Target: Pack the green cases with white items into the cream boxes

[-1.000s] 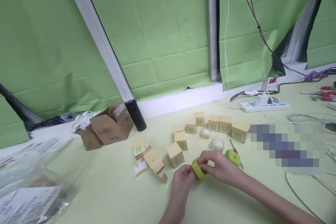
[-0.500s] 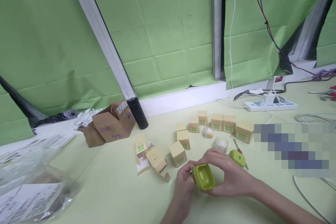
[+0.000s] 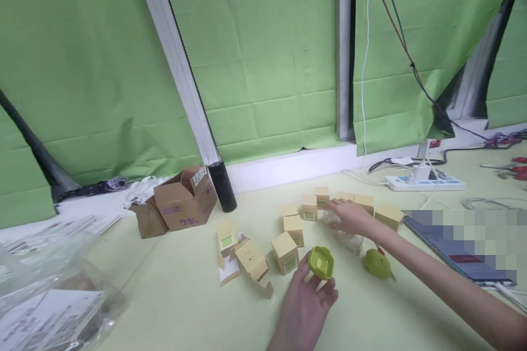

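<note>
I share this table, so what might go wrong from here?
The green case sits at the tips of the left grip, so it might slip. Small boxes stand close to the right grip and could get knocked. The green cover lies near the right forearm in this view; a sweep might nudge it.

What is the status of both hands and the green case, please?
Left hand holding green case, hollow side showing. Right hand at far clear pack, contact unclear. Boxes close by; near clear pack partly hidden.
</note>
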`<control>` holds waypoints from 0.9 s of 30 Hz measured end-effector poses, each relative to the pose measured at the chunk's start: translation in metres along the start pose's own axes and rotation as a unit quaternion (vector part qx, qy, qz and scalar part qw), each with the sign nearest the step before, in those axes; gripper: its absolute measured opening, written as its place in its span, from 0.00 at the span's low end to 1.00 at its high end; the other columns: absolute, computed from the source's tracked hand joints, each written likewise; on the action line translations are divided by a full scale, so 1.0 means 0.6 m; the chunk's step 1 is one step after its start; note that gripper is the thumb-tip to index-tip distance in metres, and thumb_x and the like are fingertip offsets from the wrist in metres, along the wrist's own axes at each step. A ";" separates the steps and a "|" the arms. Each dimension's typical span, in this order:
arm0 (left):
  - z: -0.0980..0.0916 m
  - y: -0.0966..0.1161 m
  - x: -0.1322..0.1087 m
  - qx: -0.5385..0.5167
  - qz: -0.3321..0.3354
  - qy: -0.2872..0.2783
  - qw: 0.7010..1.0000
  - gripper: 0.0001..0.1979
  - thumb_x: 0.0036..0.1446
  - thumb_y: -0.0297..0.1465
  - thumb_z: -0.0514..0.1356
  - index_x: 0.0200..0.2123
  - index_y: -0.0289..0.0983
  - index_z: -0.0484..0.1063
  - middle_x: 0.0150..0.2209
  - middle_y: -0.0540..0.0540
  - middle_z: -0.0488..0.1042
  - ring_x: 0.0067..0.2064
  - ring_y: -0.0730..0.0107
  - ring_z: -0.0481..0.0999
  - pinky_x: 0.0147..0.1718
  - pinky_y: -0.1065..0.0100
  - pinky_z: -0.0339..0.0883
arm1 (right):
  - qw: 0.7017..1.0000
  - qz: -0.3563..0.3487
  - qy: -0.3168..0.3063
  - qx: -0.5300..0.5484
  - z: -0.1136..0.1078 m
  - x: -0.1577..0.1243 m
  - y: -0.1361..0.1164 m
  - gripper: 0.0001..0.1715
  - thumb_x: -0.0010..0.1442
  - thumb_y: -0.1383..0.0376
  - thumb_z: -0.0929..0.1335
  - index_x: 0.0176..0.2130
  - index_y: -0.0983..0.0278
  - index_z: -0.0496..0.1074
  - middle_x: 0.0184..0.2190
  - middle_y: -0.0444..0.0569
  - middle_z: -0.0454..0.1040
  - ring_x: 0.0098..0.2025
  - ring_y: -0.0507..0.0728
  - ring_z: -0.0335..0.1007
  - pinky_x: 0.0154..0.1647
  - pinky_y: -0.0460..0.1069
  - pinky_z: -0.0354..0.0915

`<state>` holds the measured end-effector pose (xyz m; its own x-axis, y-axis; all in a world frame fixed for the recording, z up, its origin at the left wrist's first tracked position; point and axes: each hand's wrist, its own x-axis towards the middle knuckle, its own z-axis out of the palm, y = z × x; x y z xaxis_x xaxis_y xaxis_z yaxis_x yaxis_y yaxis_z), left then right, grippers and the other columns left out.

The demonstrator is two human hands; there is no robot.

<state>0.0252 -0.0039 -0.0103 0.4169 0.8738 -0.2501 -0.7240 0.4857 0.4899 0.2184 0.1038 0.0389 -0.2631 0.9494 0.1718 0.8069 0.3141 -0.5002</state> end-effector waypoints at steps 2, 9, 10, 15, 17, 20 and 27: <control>0.001 -0.001 -0.002 0.016 -0.011 -0.006 1.000 0.24 0.52 0.37 0.60 0.52 0.40 0.60 0.37 0.45 0.73 0.37 0.58 0.76 0.40 0.61 0.64 | 1.000 0.016 -0.017 0.015 0.006 0.026 0.018 0.16 0.60 0.62 0.66 0.48 0.65 0.67 0.48 0.53 0.69 0.46 0.59 0.67 0.46 0.58 0.65; 0.006 -0.003 -0.007 0.083 0.045 -0.011 0.996 0.24 0.51 0.36 0.60 0.51 0.35 0.59 0.39 0.41 0.74 0.36 0.62 0.76 0.44 0.62 0.62 | 0.967 0.027 0.003 0.253 0.008 0.011 0.030 0.22 0.56 0.54 0.67 0.48 0.62 0.66 0.47 0.53 0.70 0.46 0.60 0.68 0.47 0.55 0.66; 0.007 -0.001 -0.006 0.091 0.055 -0.008 0.994 0.24 0.51 0.37 0.60 0.50 0.36 0.59 0.39 0.42 0.74 0.35 0.62 0.76 0.42 0.62 0.62 | 0.952 0.026 0.006 0.304 0.009 0.002 0.025 0.24 0.58 0.51 0.64 0.49 0.62 0.65 0.47 0.53 0.71 0.46 0.60 0.69 0.47 0.54 0.66; 0.007 0.005 -0.002 0.124 0.084 0.005 0.989 0.23 0.48 0.37 0.63 0.46 0.37 0.62 0.36 0.44 0.74 0.32 0.62 0.76 0.37 0.62 0.63 | 0.858 0.036 -0.032 0.511 0.039 -0.039 -0.008 0.33 0.63 0.45 0.50 0.46 0.65 0.64 0.37 0.54 0.75 0.38 0.53 0.73 0.44 0.50 0.68; 0.005 0.005 -0.001 0.117 0.085 0.006 0.990 0.22 0.49 0.37 0.62 0.46 0.37 0.61 0.36 0.44 0.74 0.33 0.62 0.76 0.37 0.62 0.63 | 0.822 0.048 -0.053 0.564 0.050 -0.052 -0.018 0.32 0.61 0.44 0.53 0.44 0.66 0.65 0.35 0.53 0.75 0.32 0.50 0.72 0.39 0.47 0.69; 0.003 0.006 -0.003 0.093 0.087 0.003 0.992 0.20 0.51 0.34 0.60 0.47 0.37 0.61 0.36 0.44 0.74 0.34 0.61 0.76 0.39 0.62 0.63 | 0.793 0.066 -0.071 0.601 0.052 -0.069 -0.029 0.29 0.60 0.44 0.57 0.40 0.66 0.66 0.32 0.50 0.75 0.23 0.47 0.65 0.27 0.44 0.66; 0.013 0.016 -0.010 0.059 0.103 0.019 0.993 0.20 0.51 0.31 0.59 0.47 0.37 0.60 0.35 0.44 0.74 0.32 0.62 0.76 0.39 0.62 0.63 | 0.993 -0.006 0.028 0.117 0.044 -0.102 -0.035 0.18 0.54 0.50 0.66 0.37 0.60 0.62 0.26 0.43 0.71 0.28 0.56 0.67 0.24 0.47 0.59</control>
<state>0.0202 -0.0045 0.0025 0.2440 0.9555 -0.1656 -0.7207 0.2929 0.6283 0.2038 0.0391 0.0166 -0.2375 0.9456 0.2224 0.6577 0.3250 -0.6795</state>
